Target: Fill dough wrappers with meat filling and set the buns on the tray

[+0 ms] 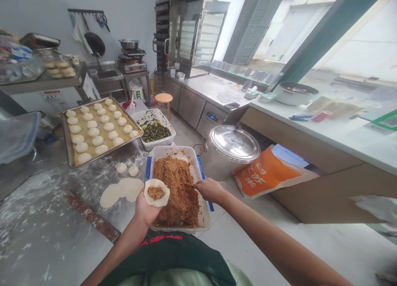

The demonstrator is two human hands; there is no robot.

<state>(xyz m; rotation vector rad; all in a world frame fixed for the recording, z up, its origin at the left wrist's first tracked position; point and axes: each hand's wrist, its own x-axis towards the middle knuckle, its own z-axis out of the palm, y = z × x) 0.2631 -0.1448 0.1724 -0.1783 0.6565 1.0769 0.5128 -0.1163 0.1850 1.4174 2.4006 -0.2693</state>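
My left hand (146, 211) cups a round dough wrapper (159, 202) with a small heap of brown filling (155, 192) in its middle. My right hand (209, 190) is closed at the right side of a plastic tub (204, 220) of brown minced filling (173, 178); what its fingers grip is mostly hidden. Flat dough wrappers (111, 196) overlap on the floured steel table (37, 220), left of my left hand. Two small dough pieces (121, 168) lie behind them. A brown rolling pin (89, 215) rests nearer to me.
A lined baking tray (104, 156) holds rows of shaped buns at the back left. Beside it stands a white tub (172, 138) of chopped greens. A lidded steel pot (234, 143) and an orange sack (263, 172) are on the right, below a counter (347, 133). Farther back is a stool (163, 98).
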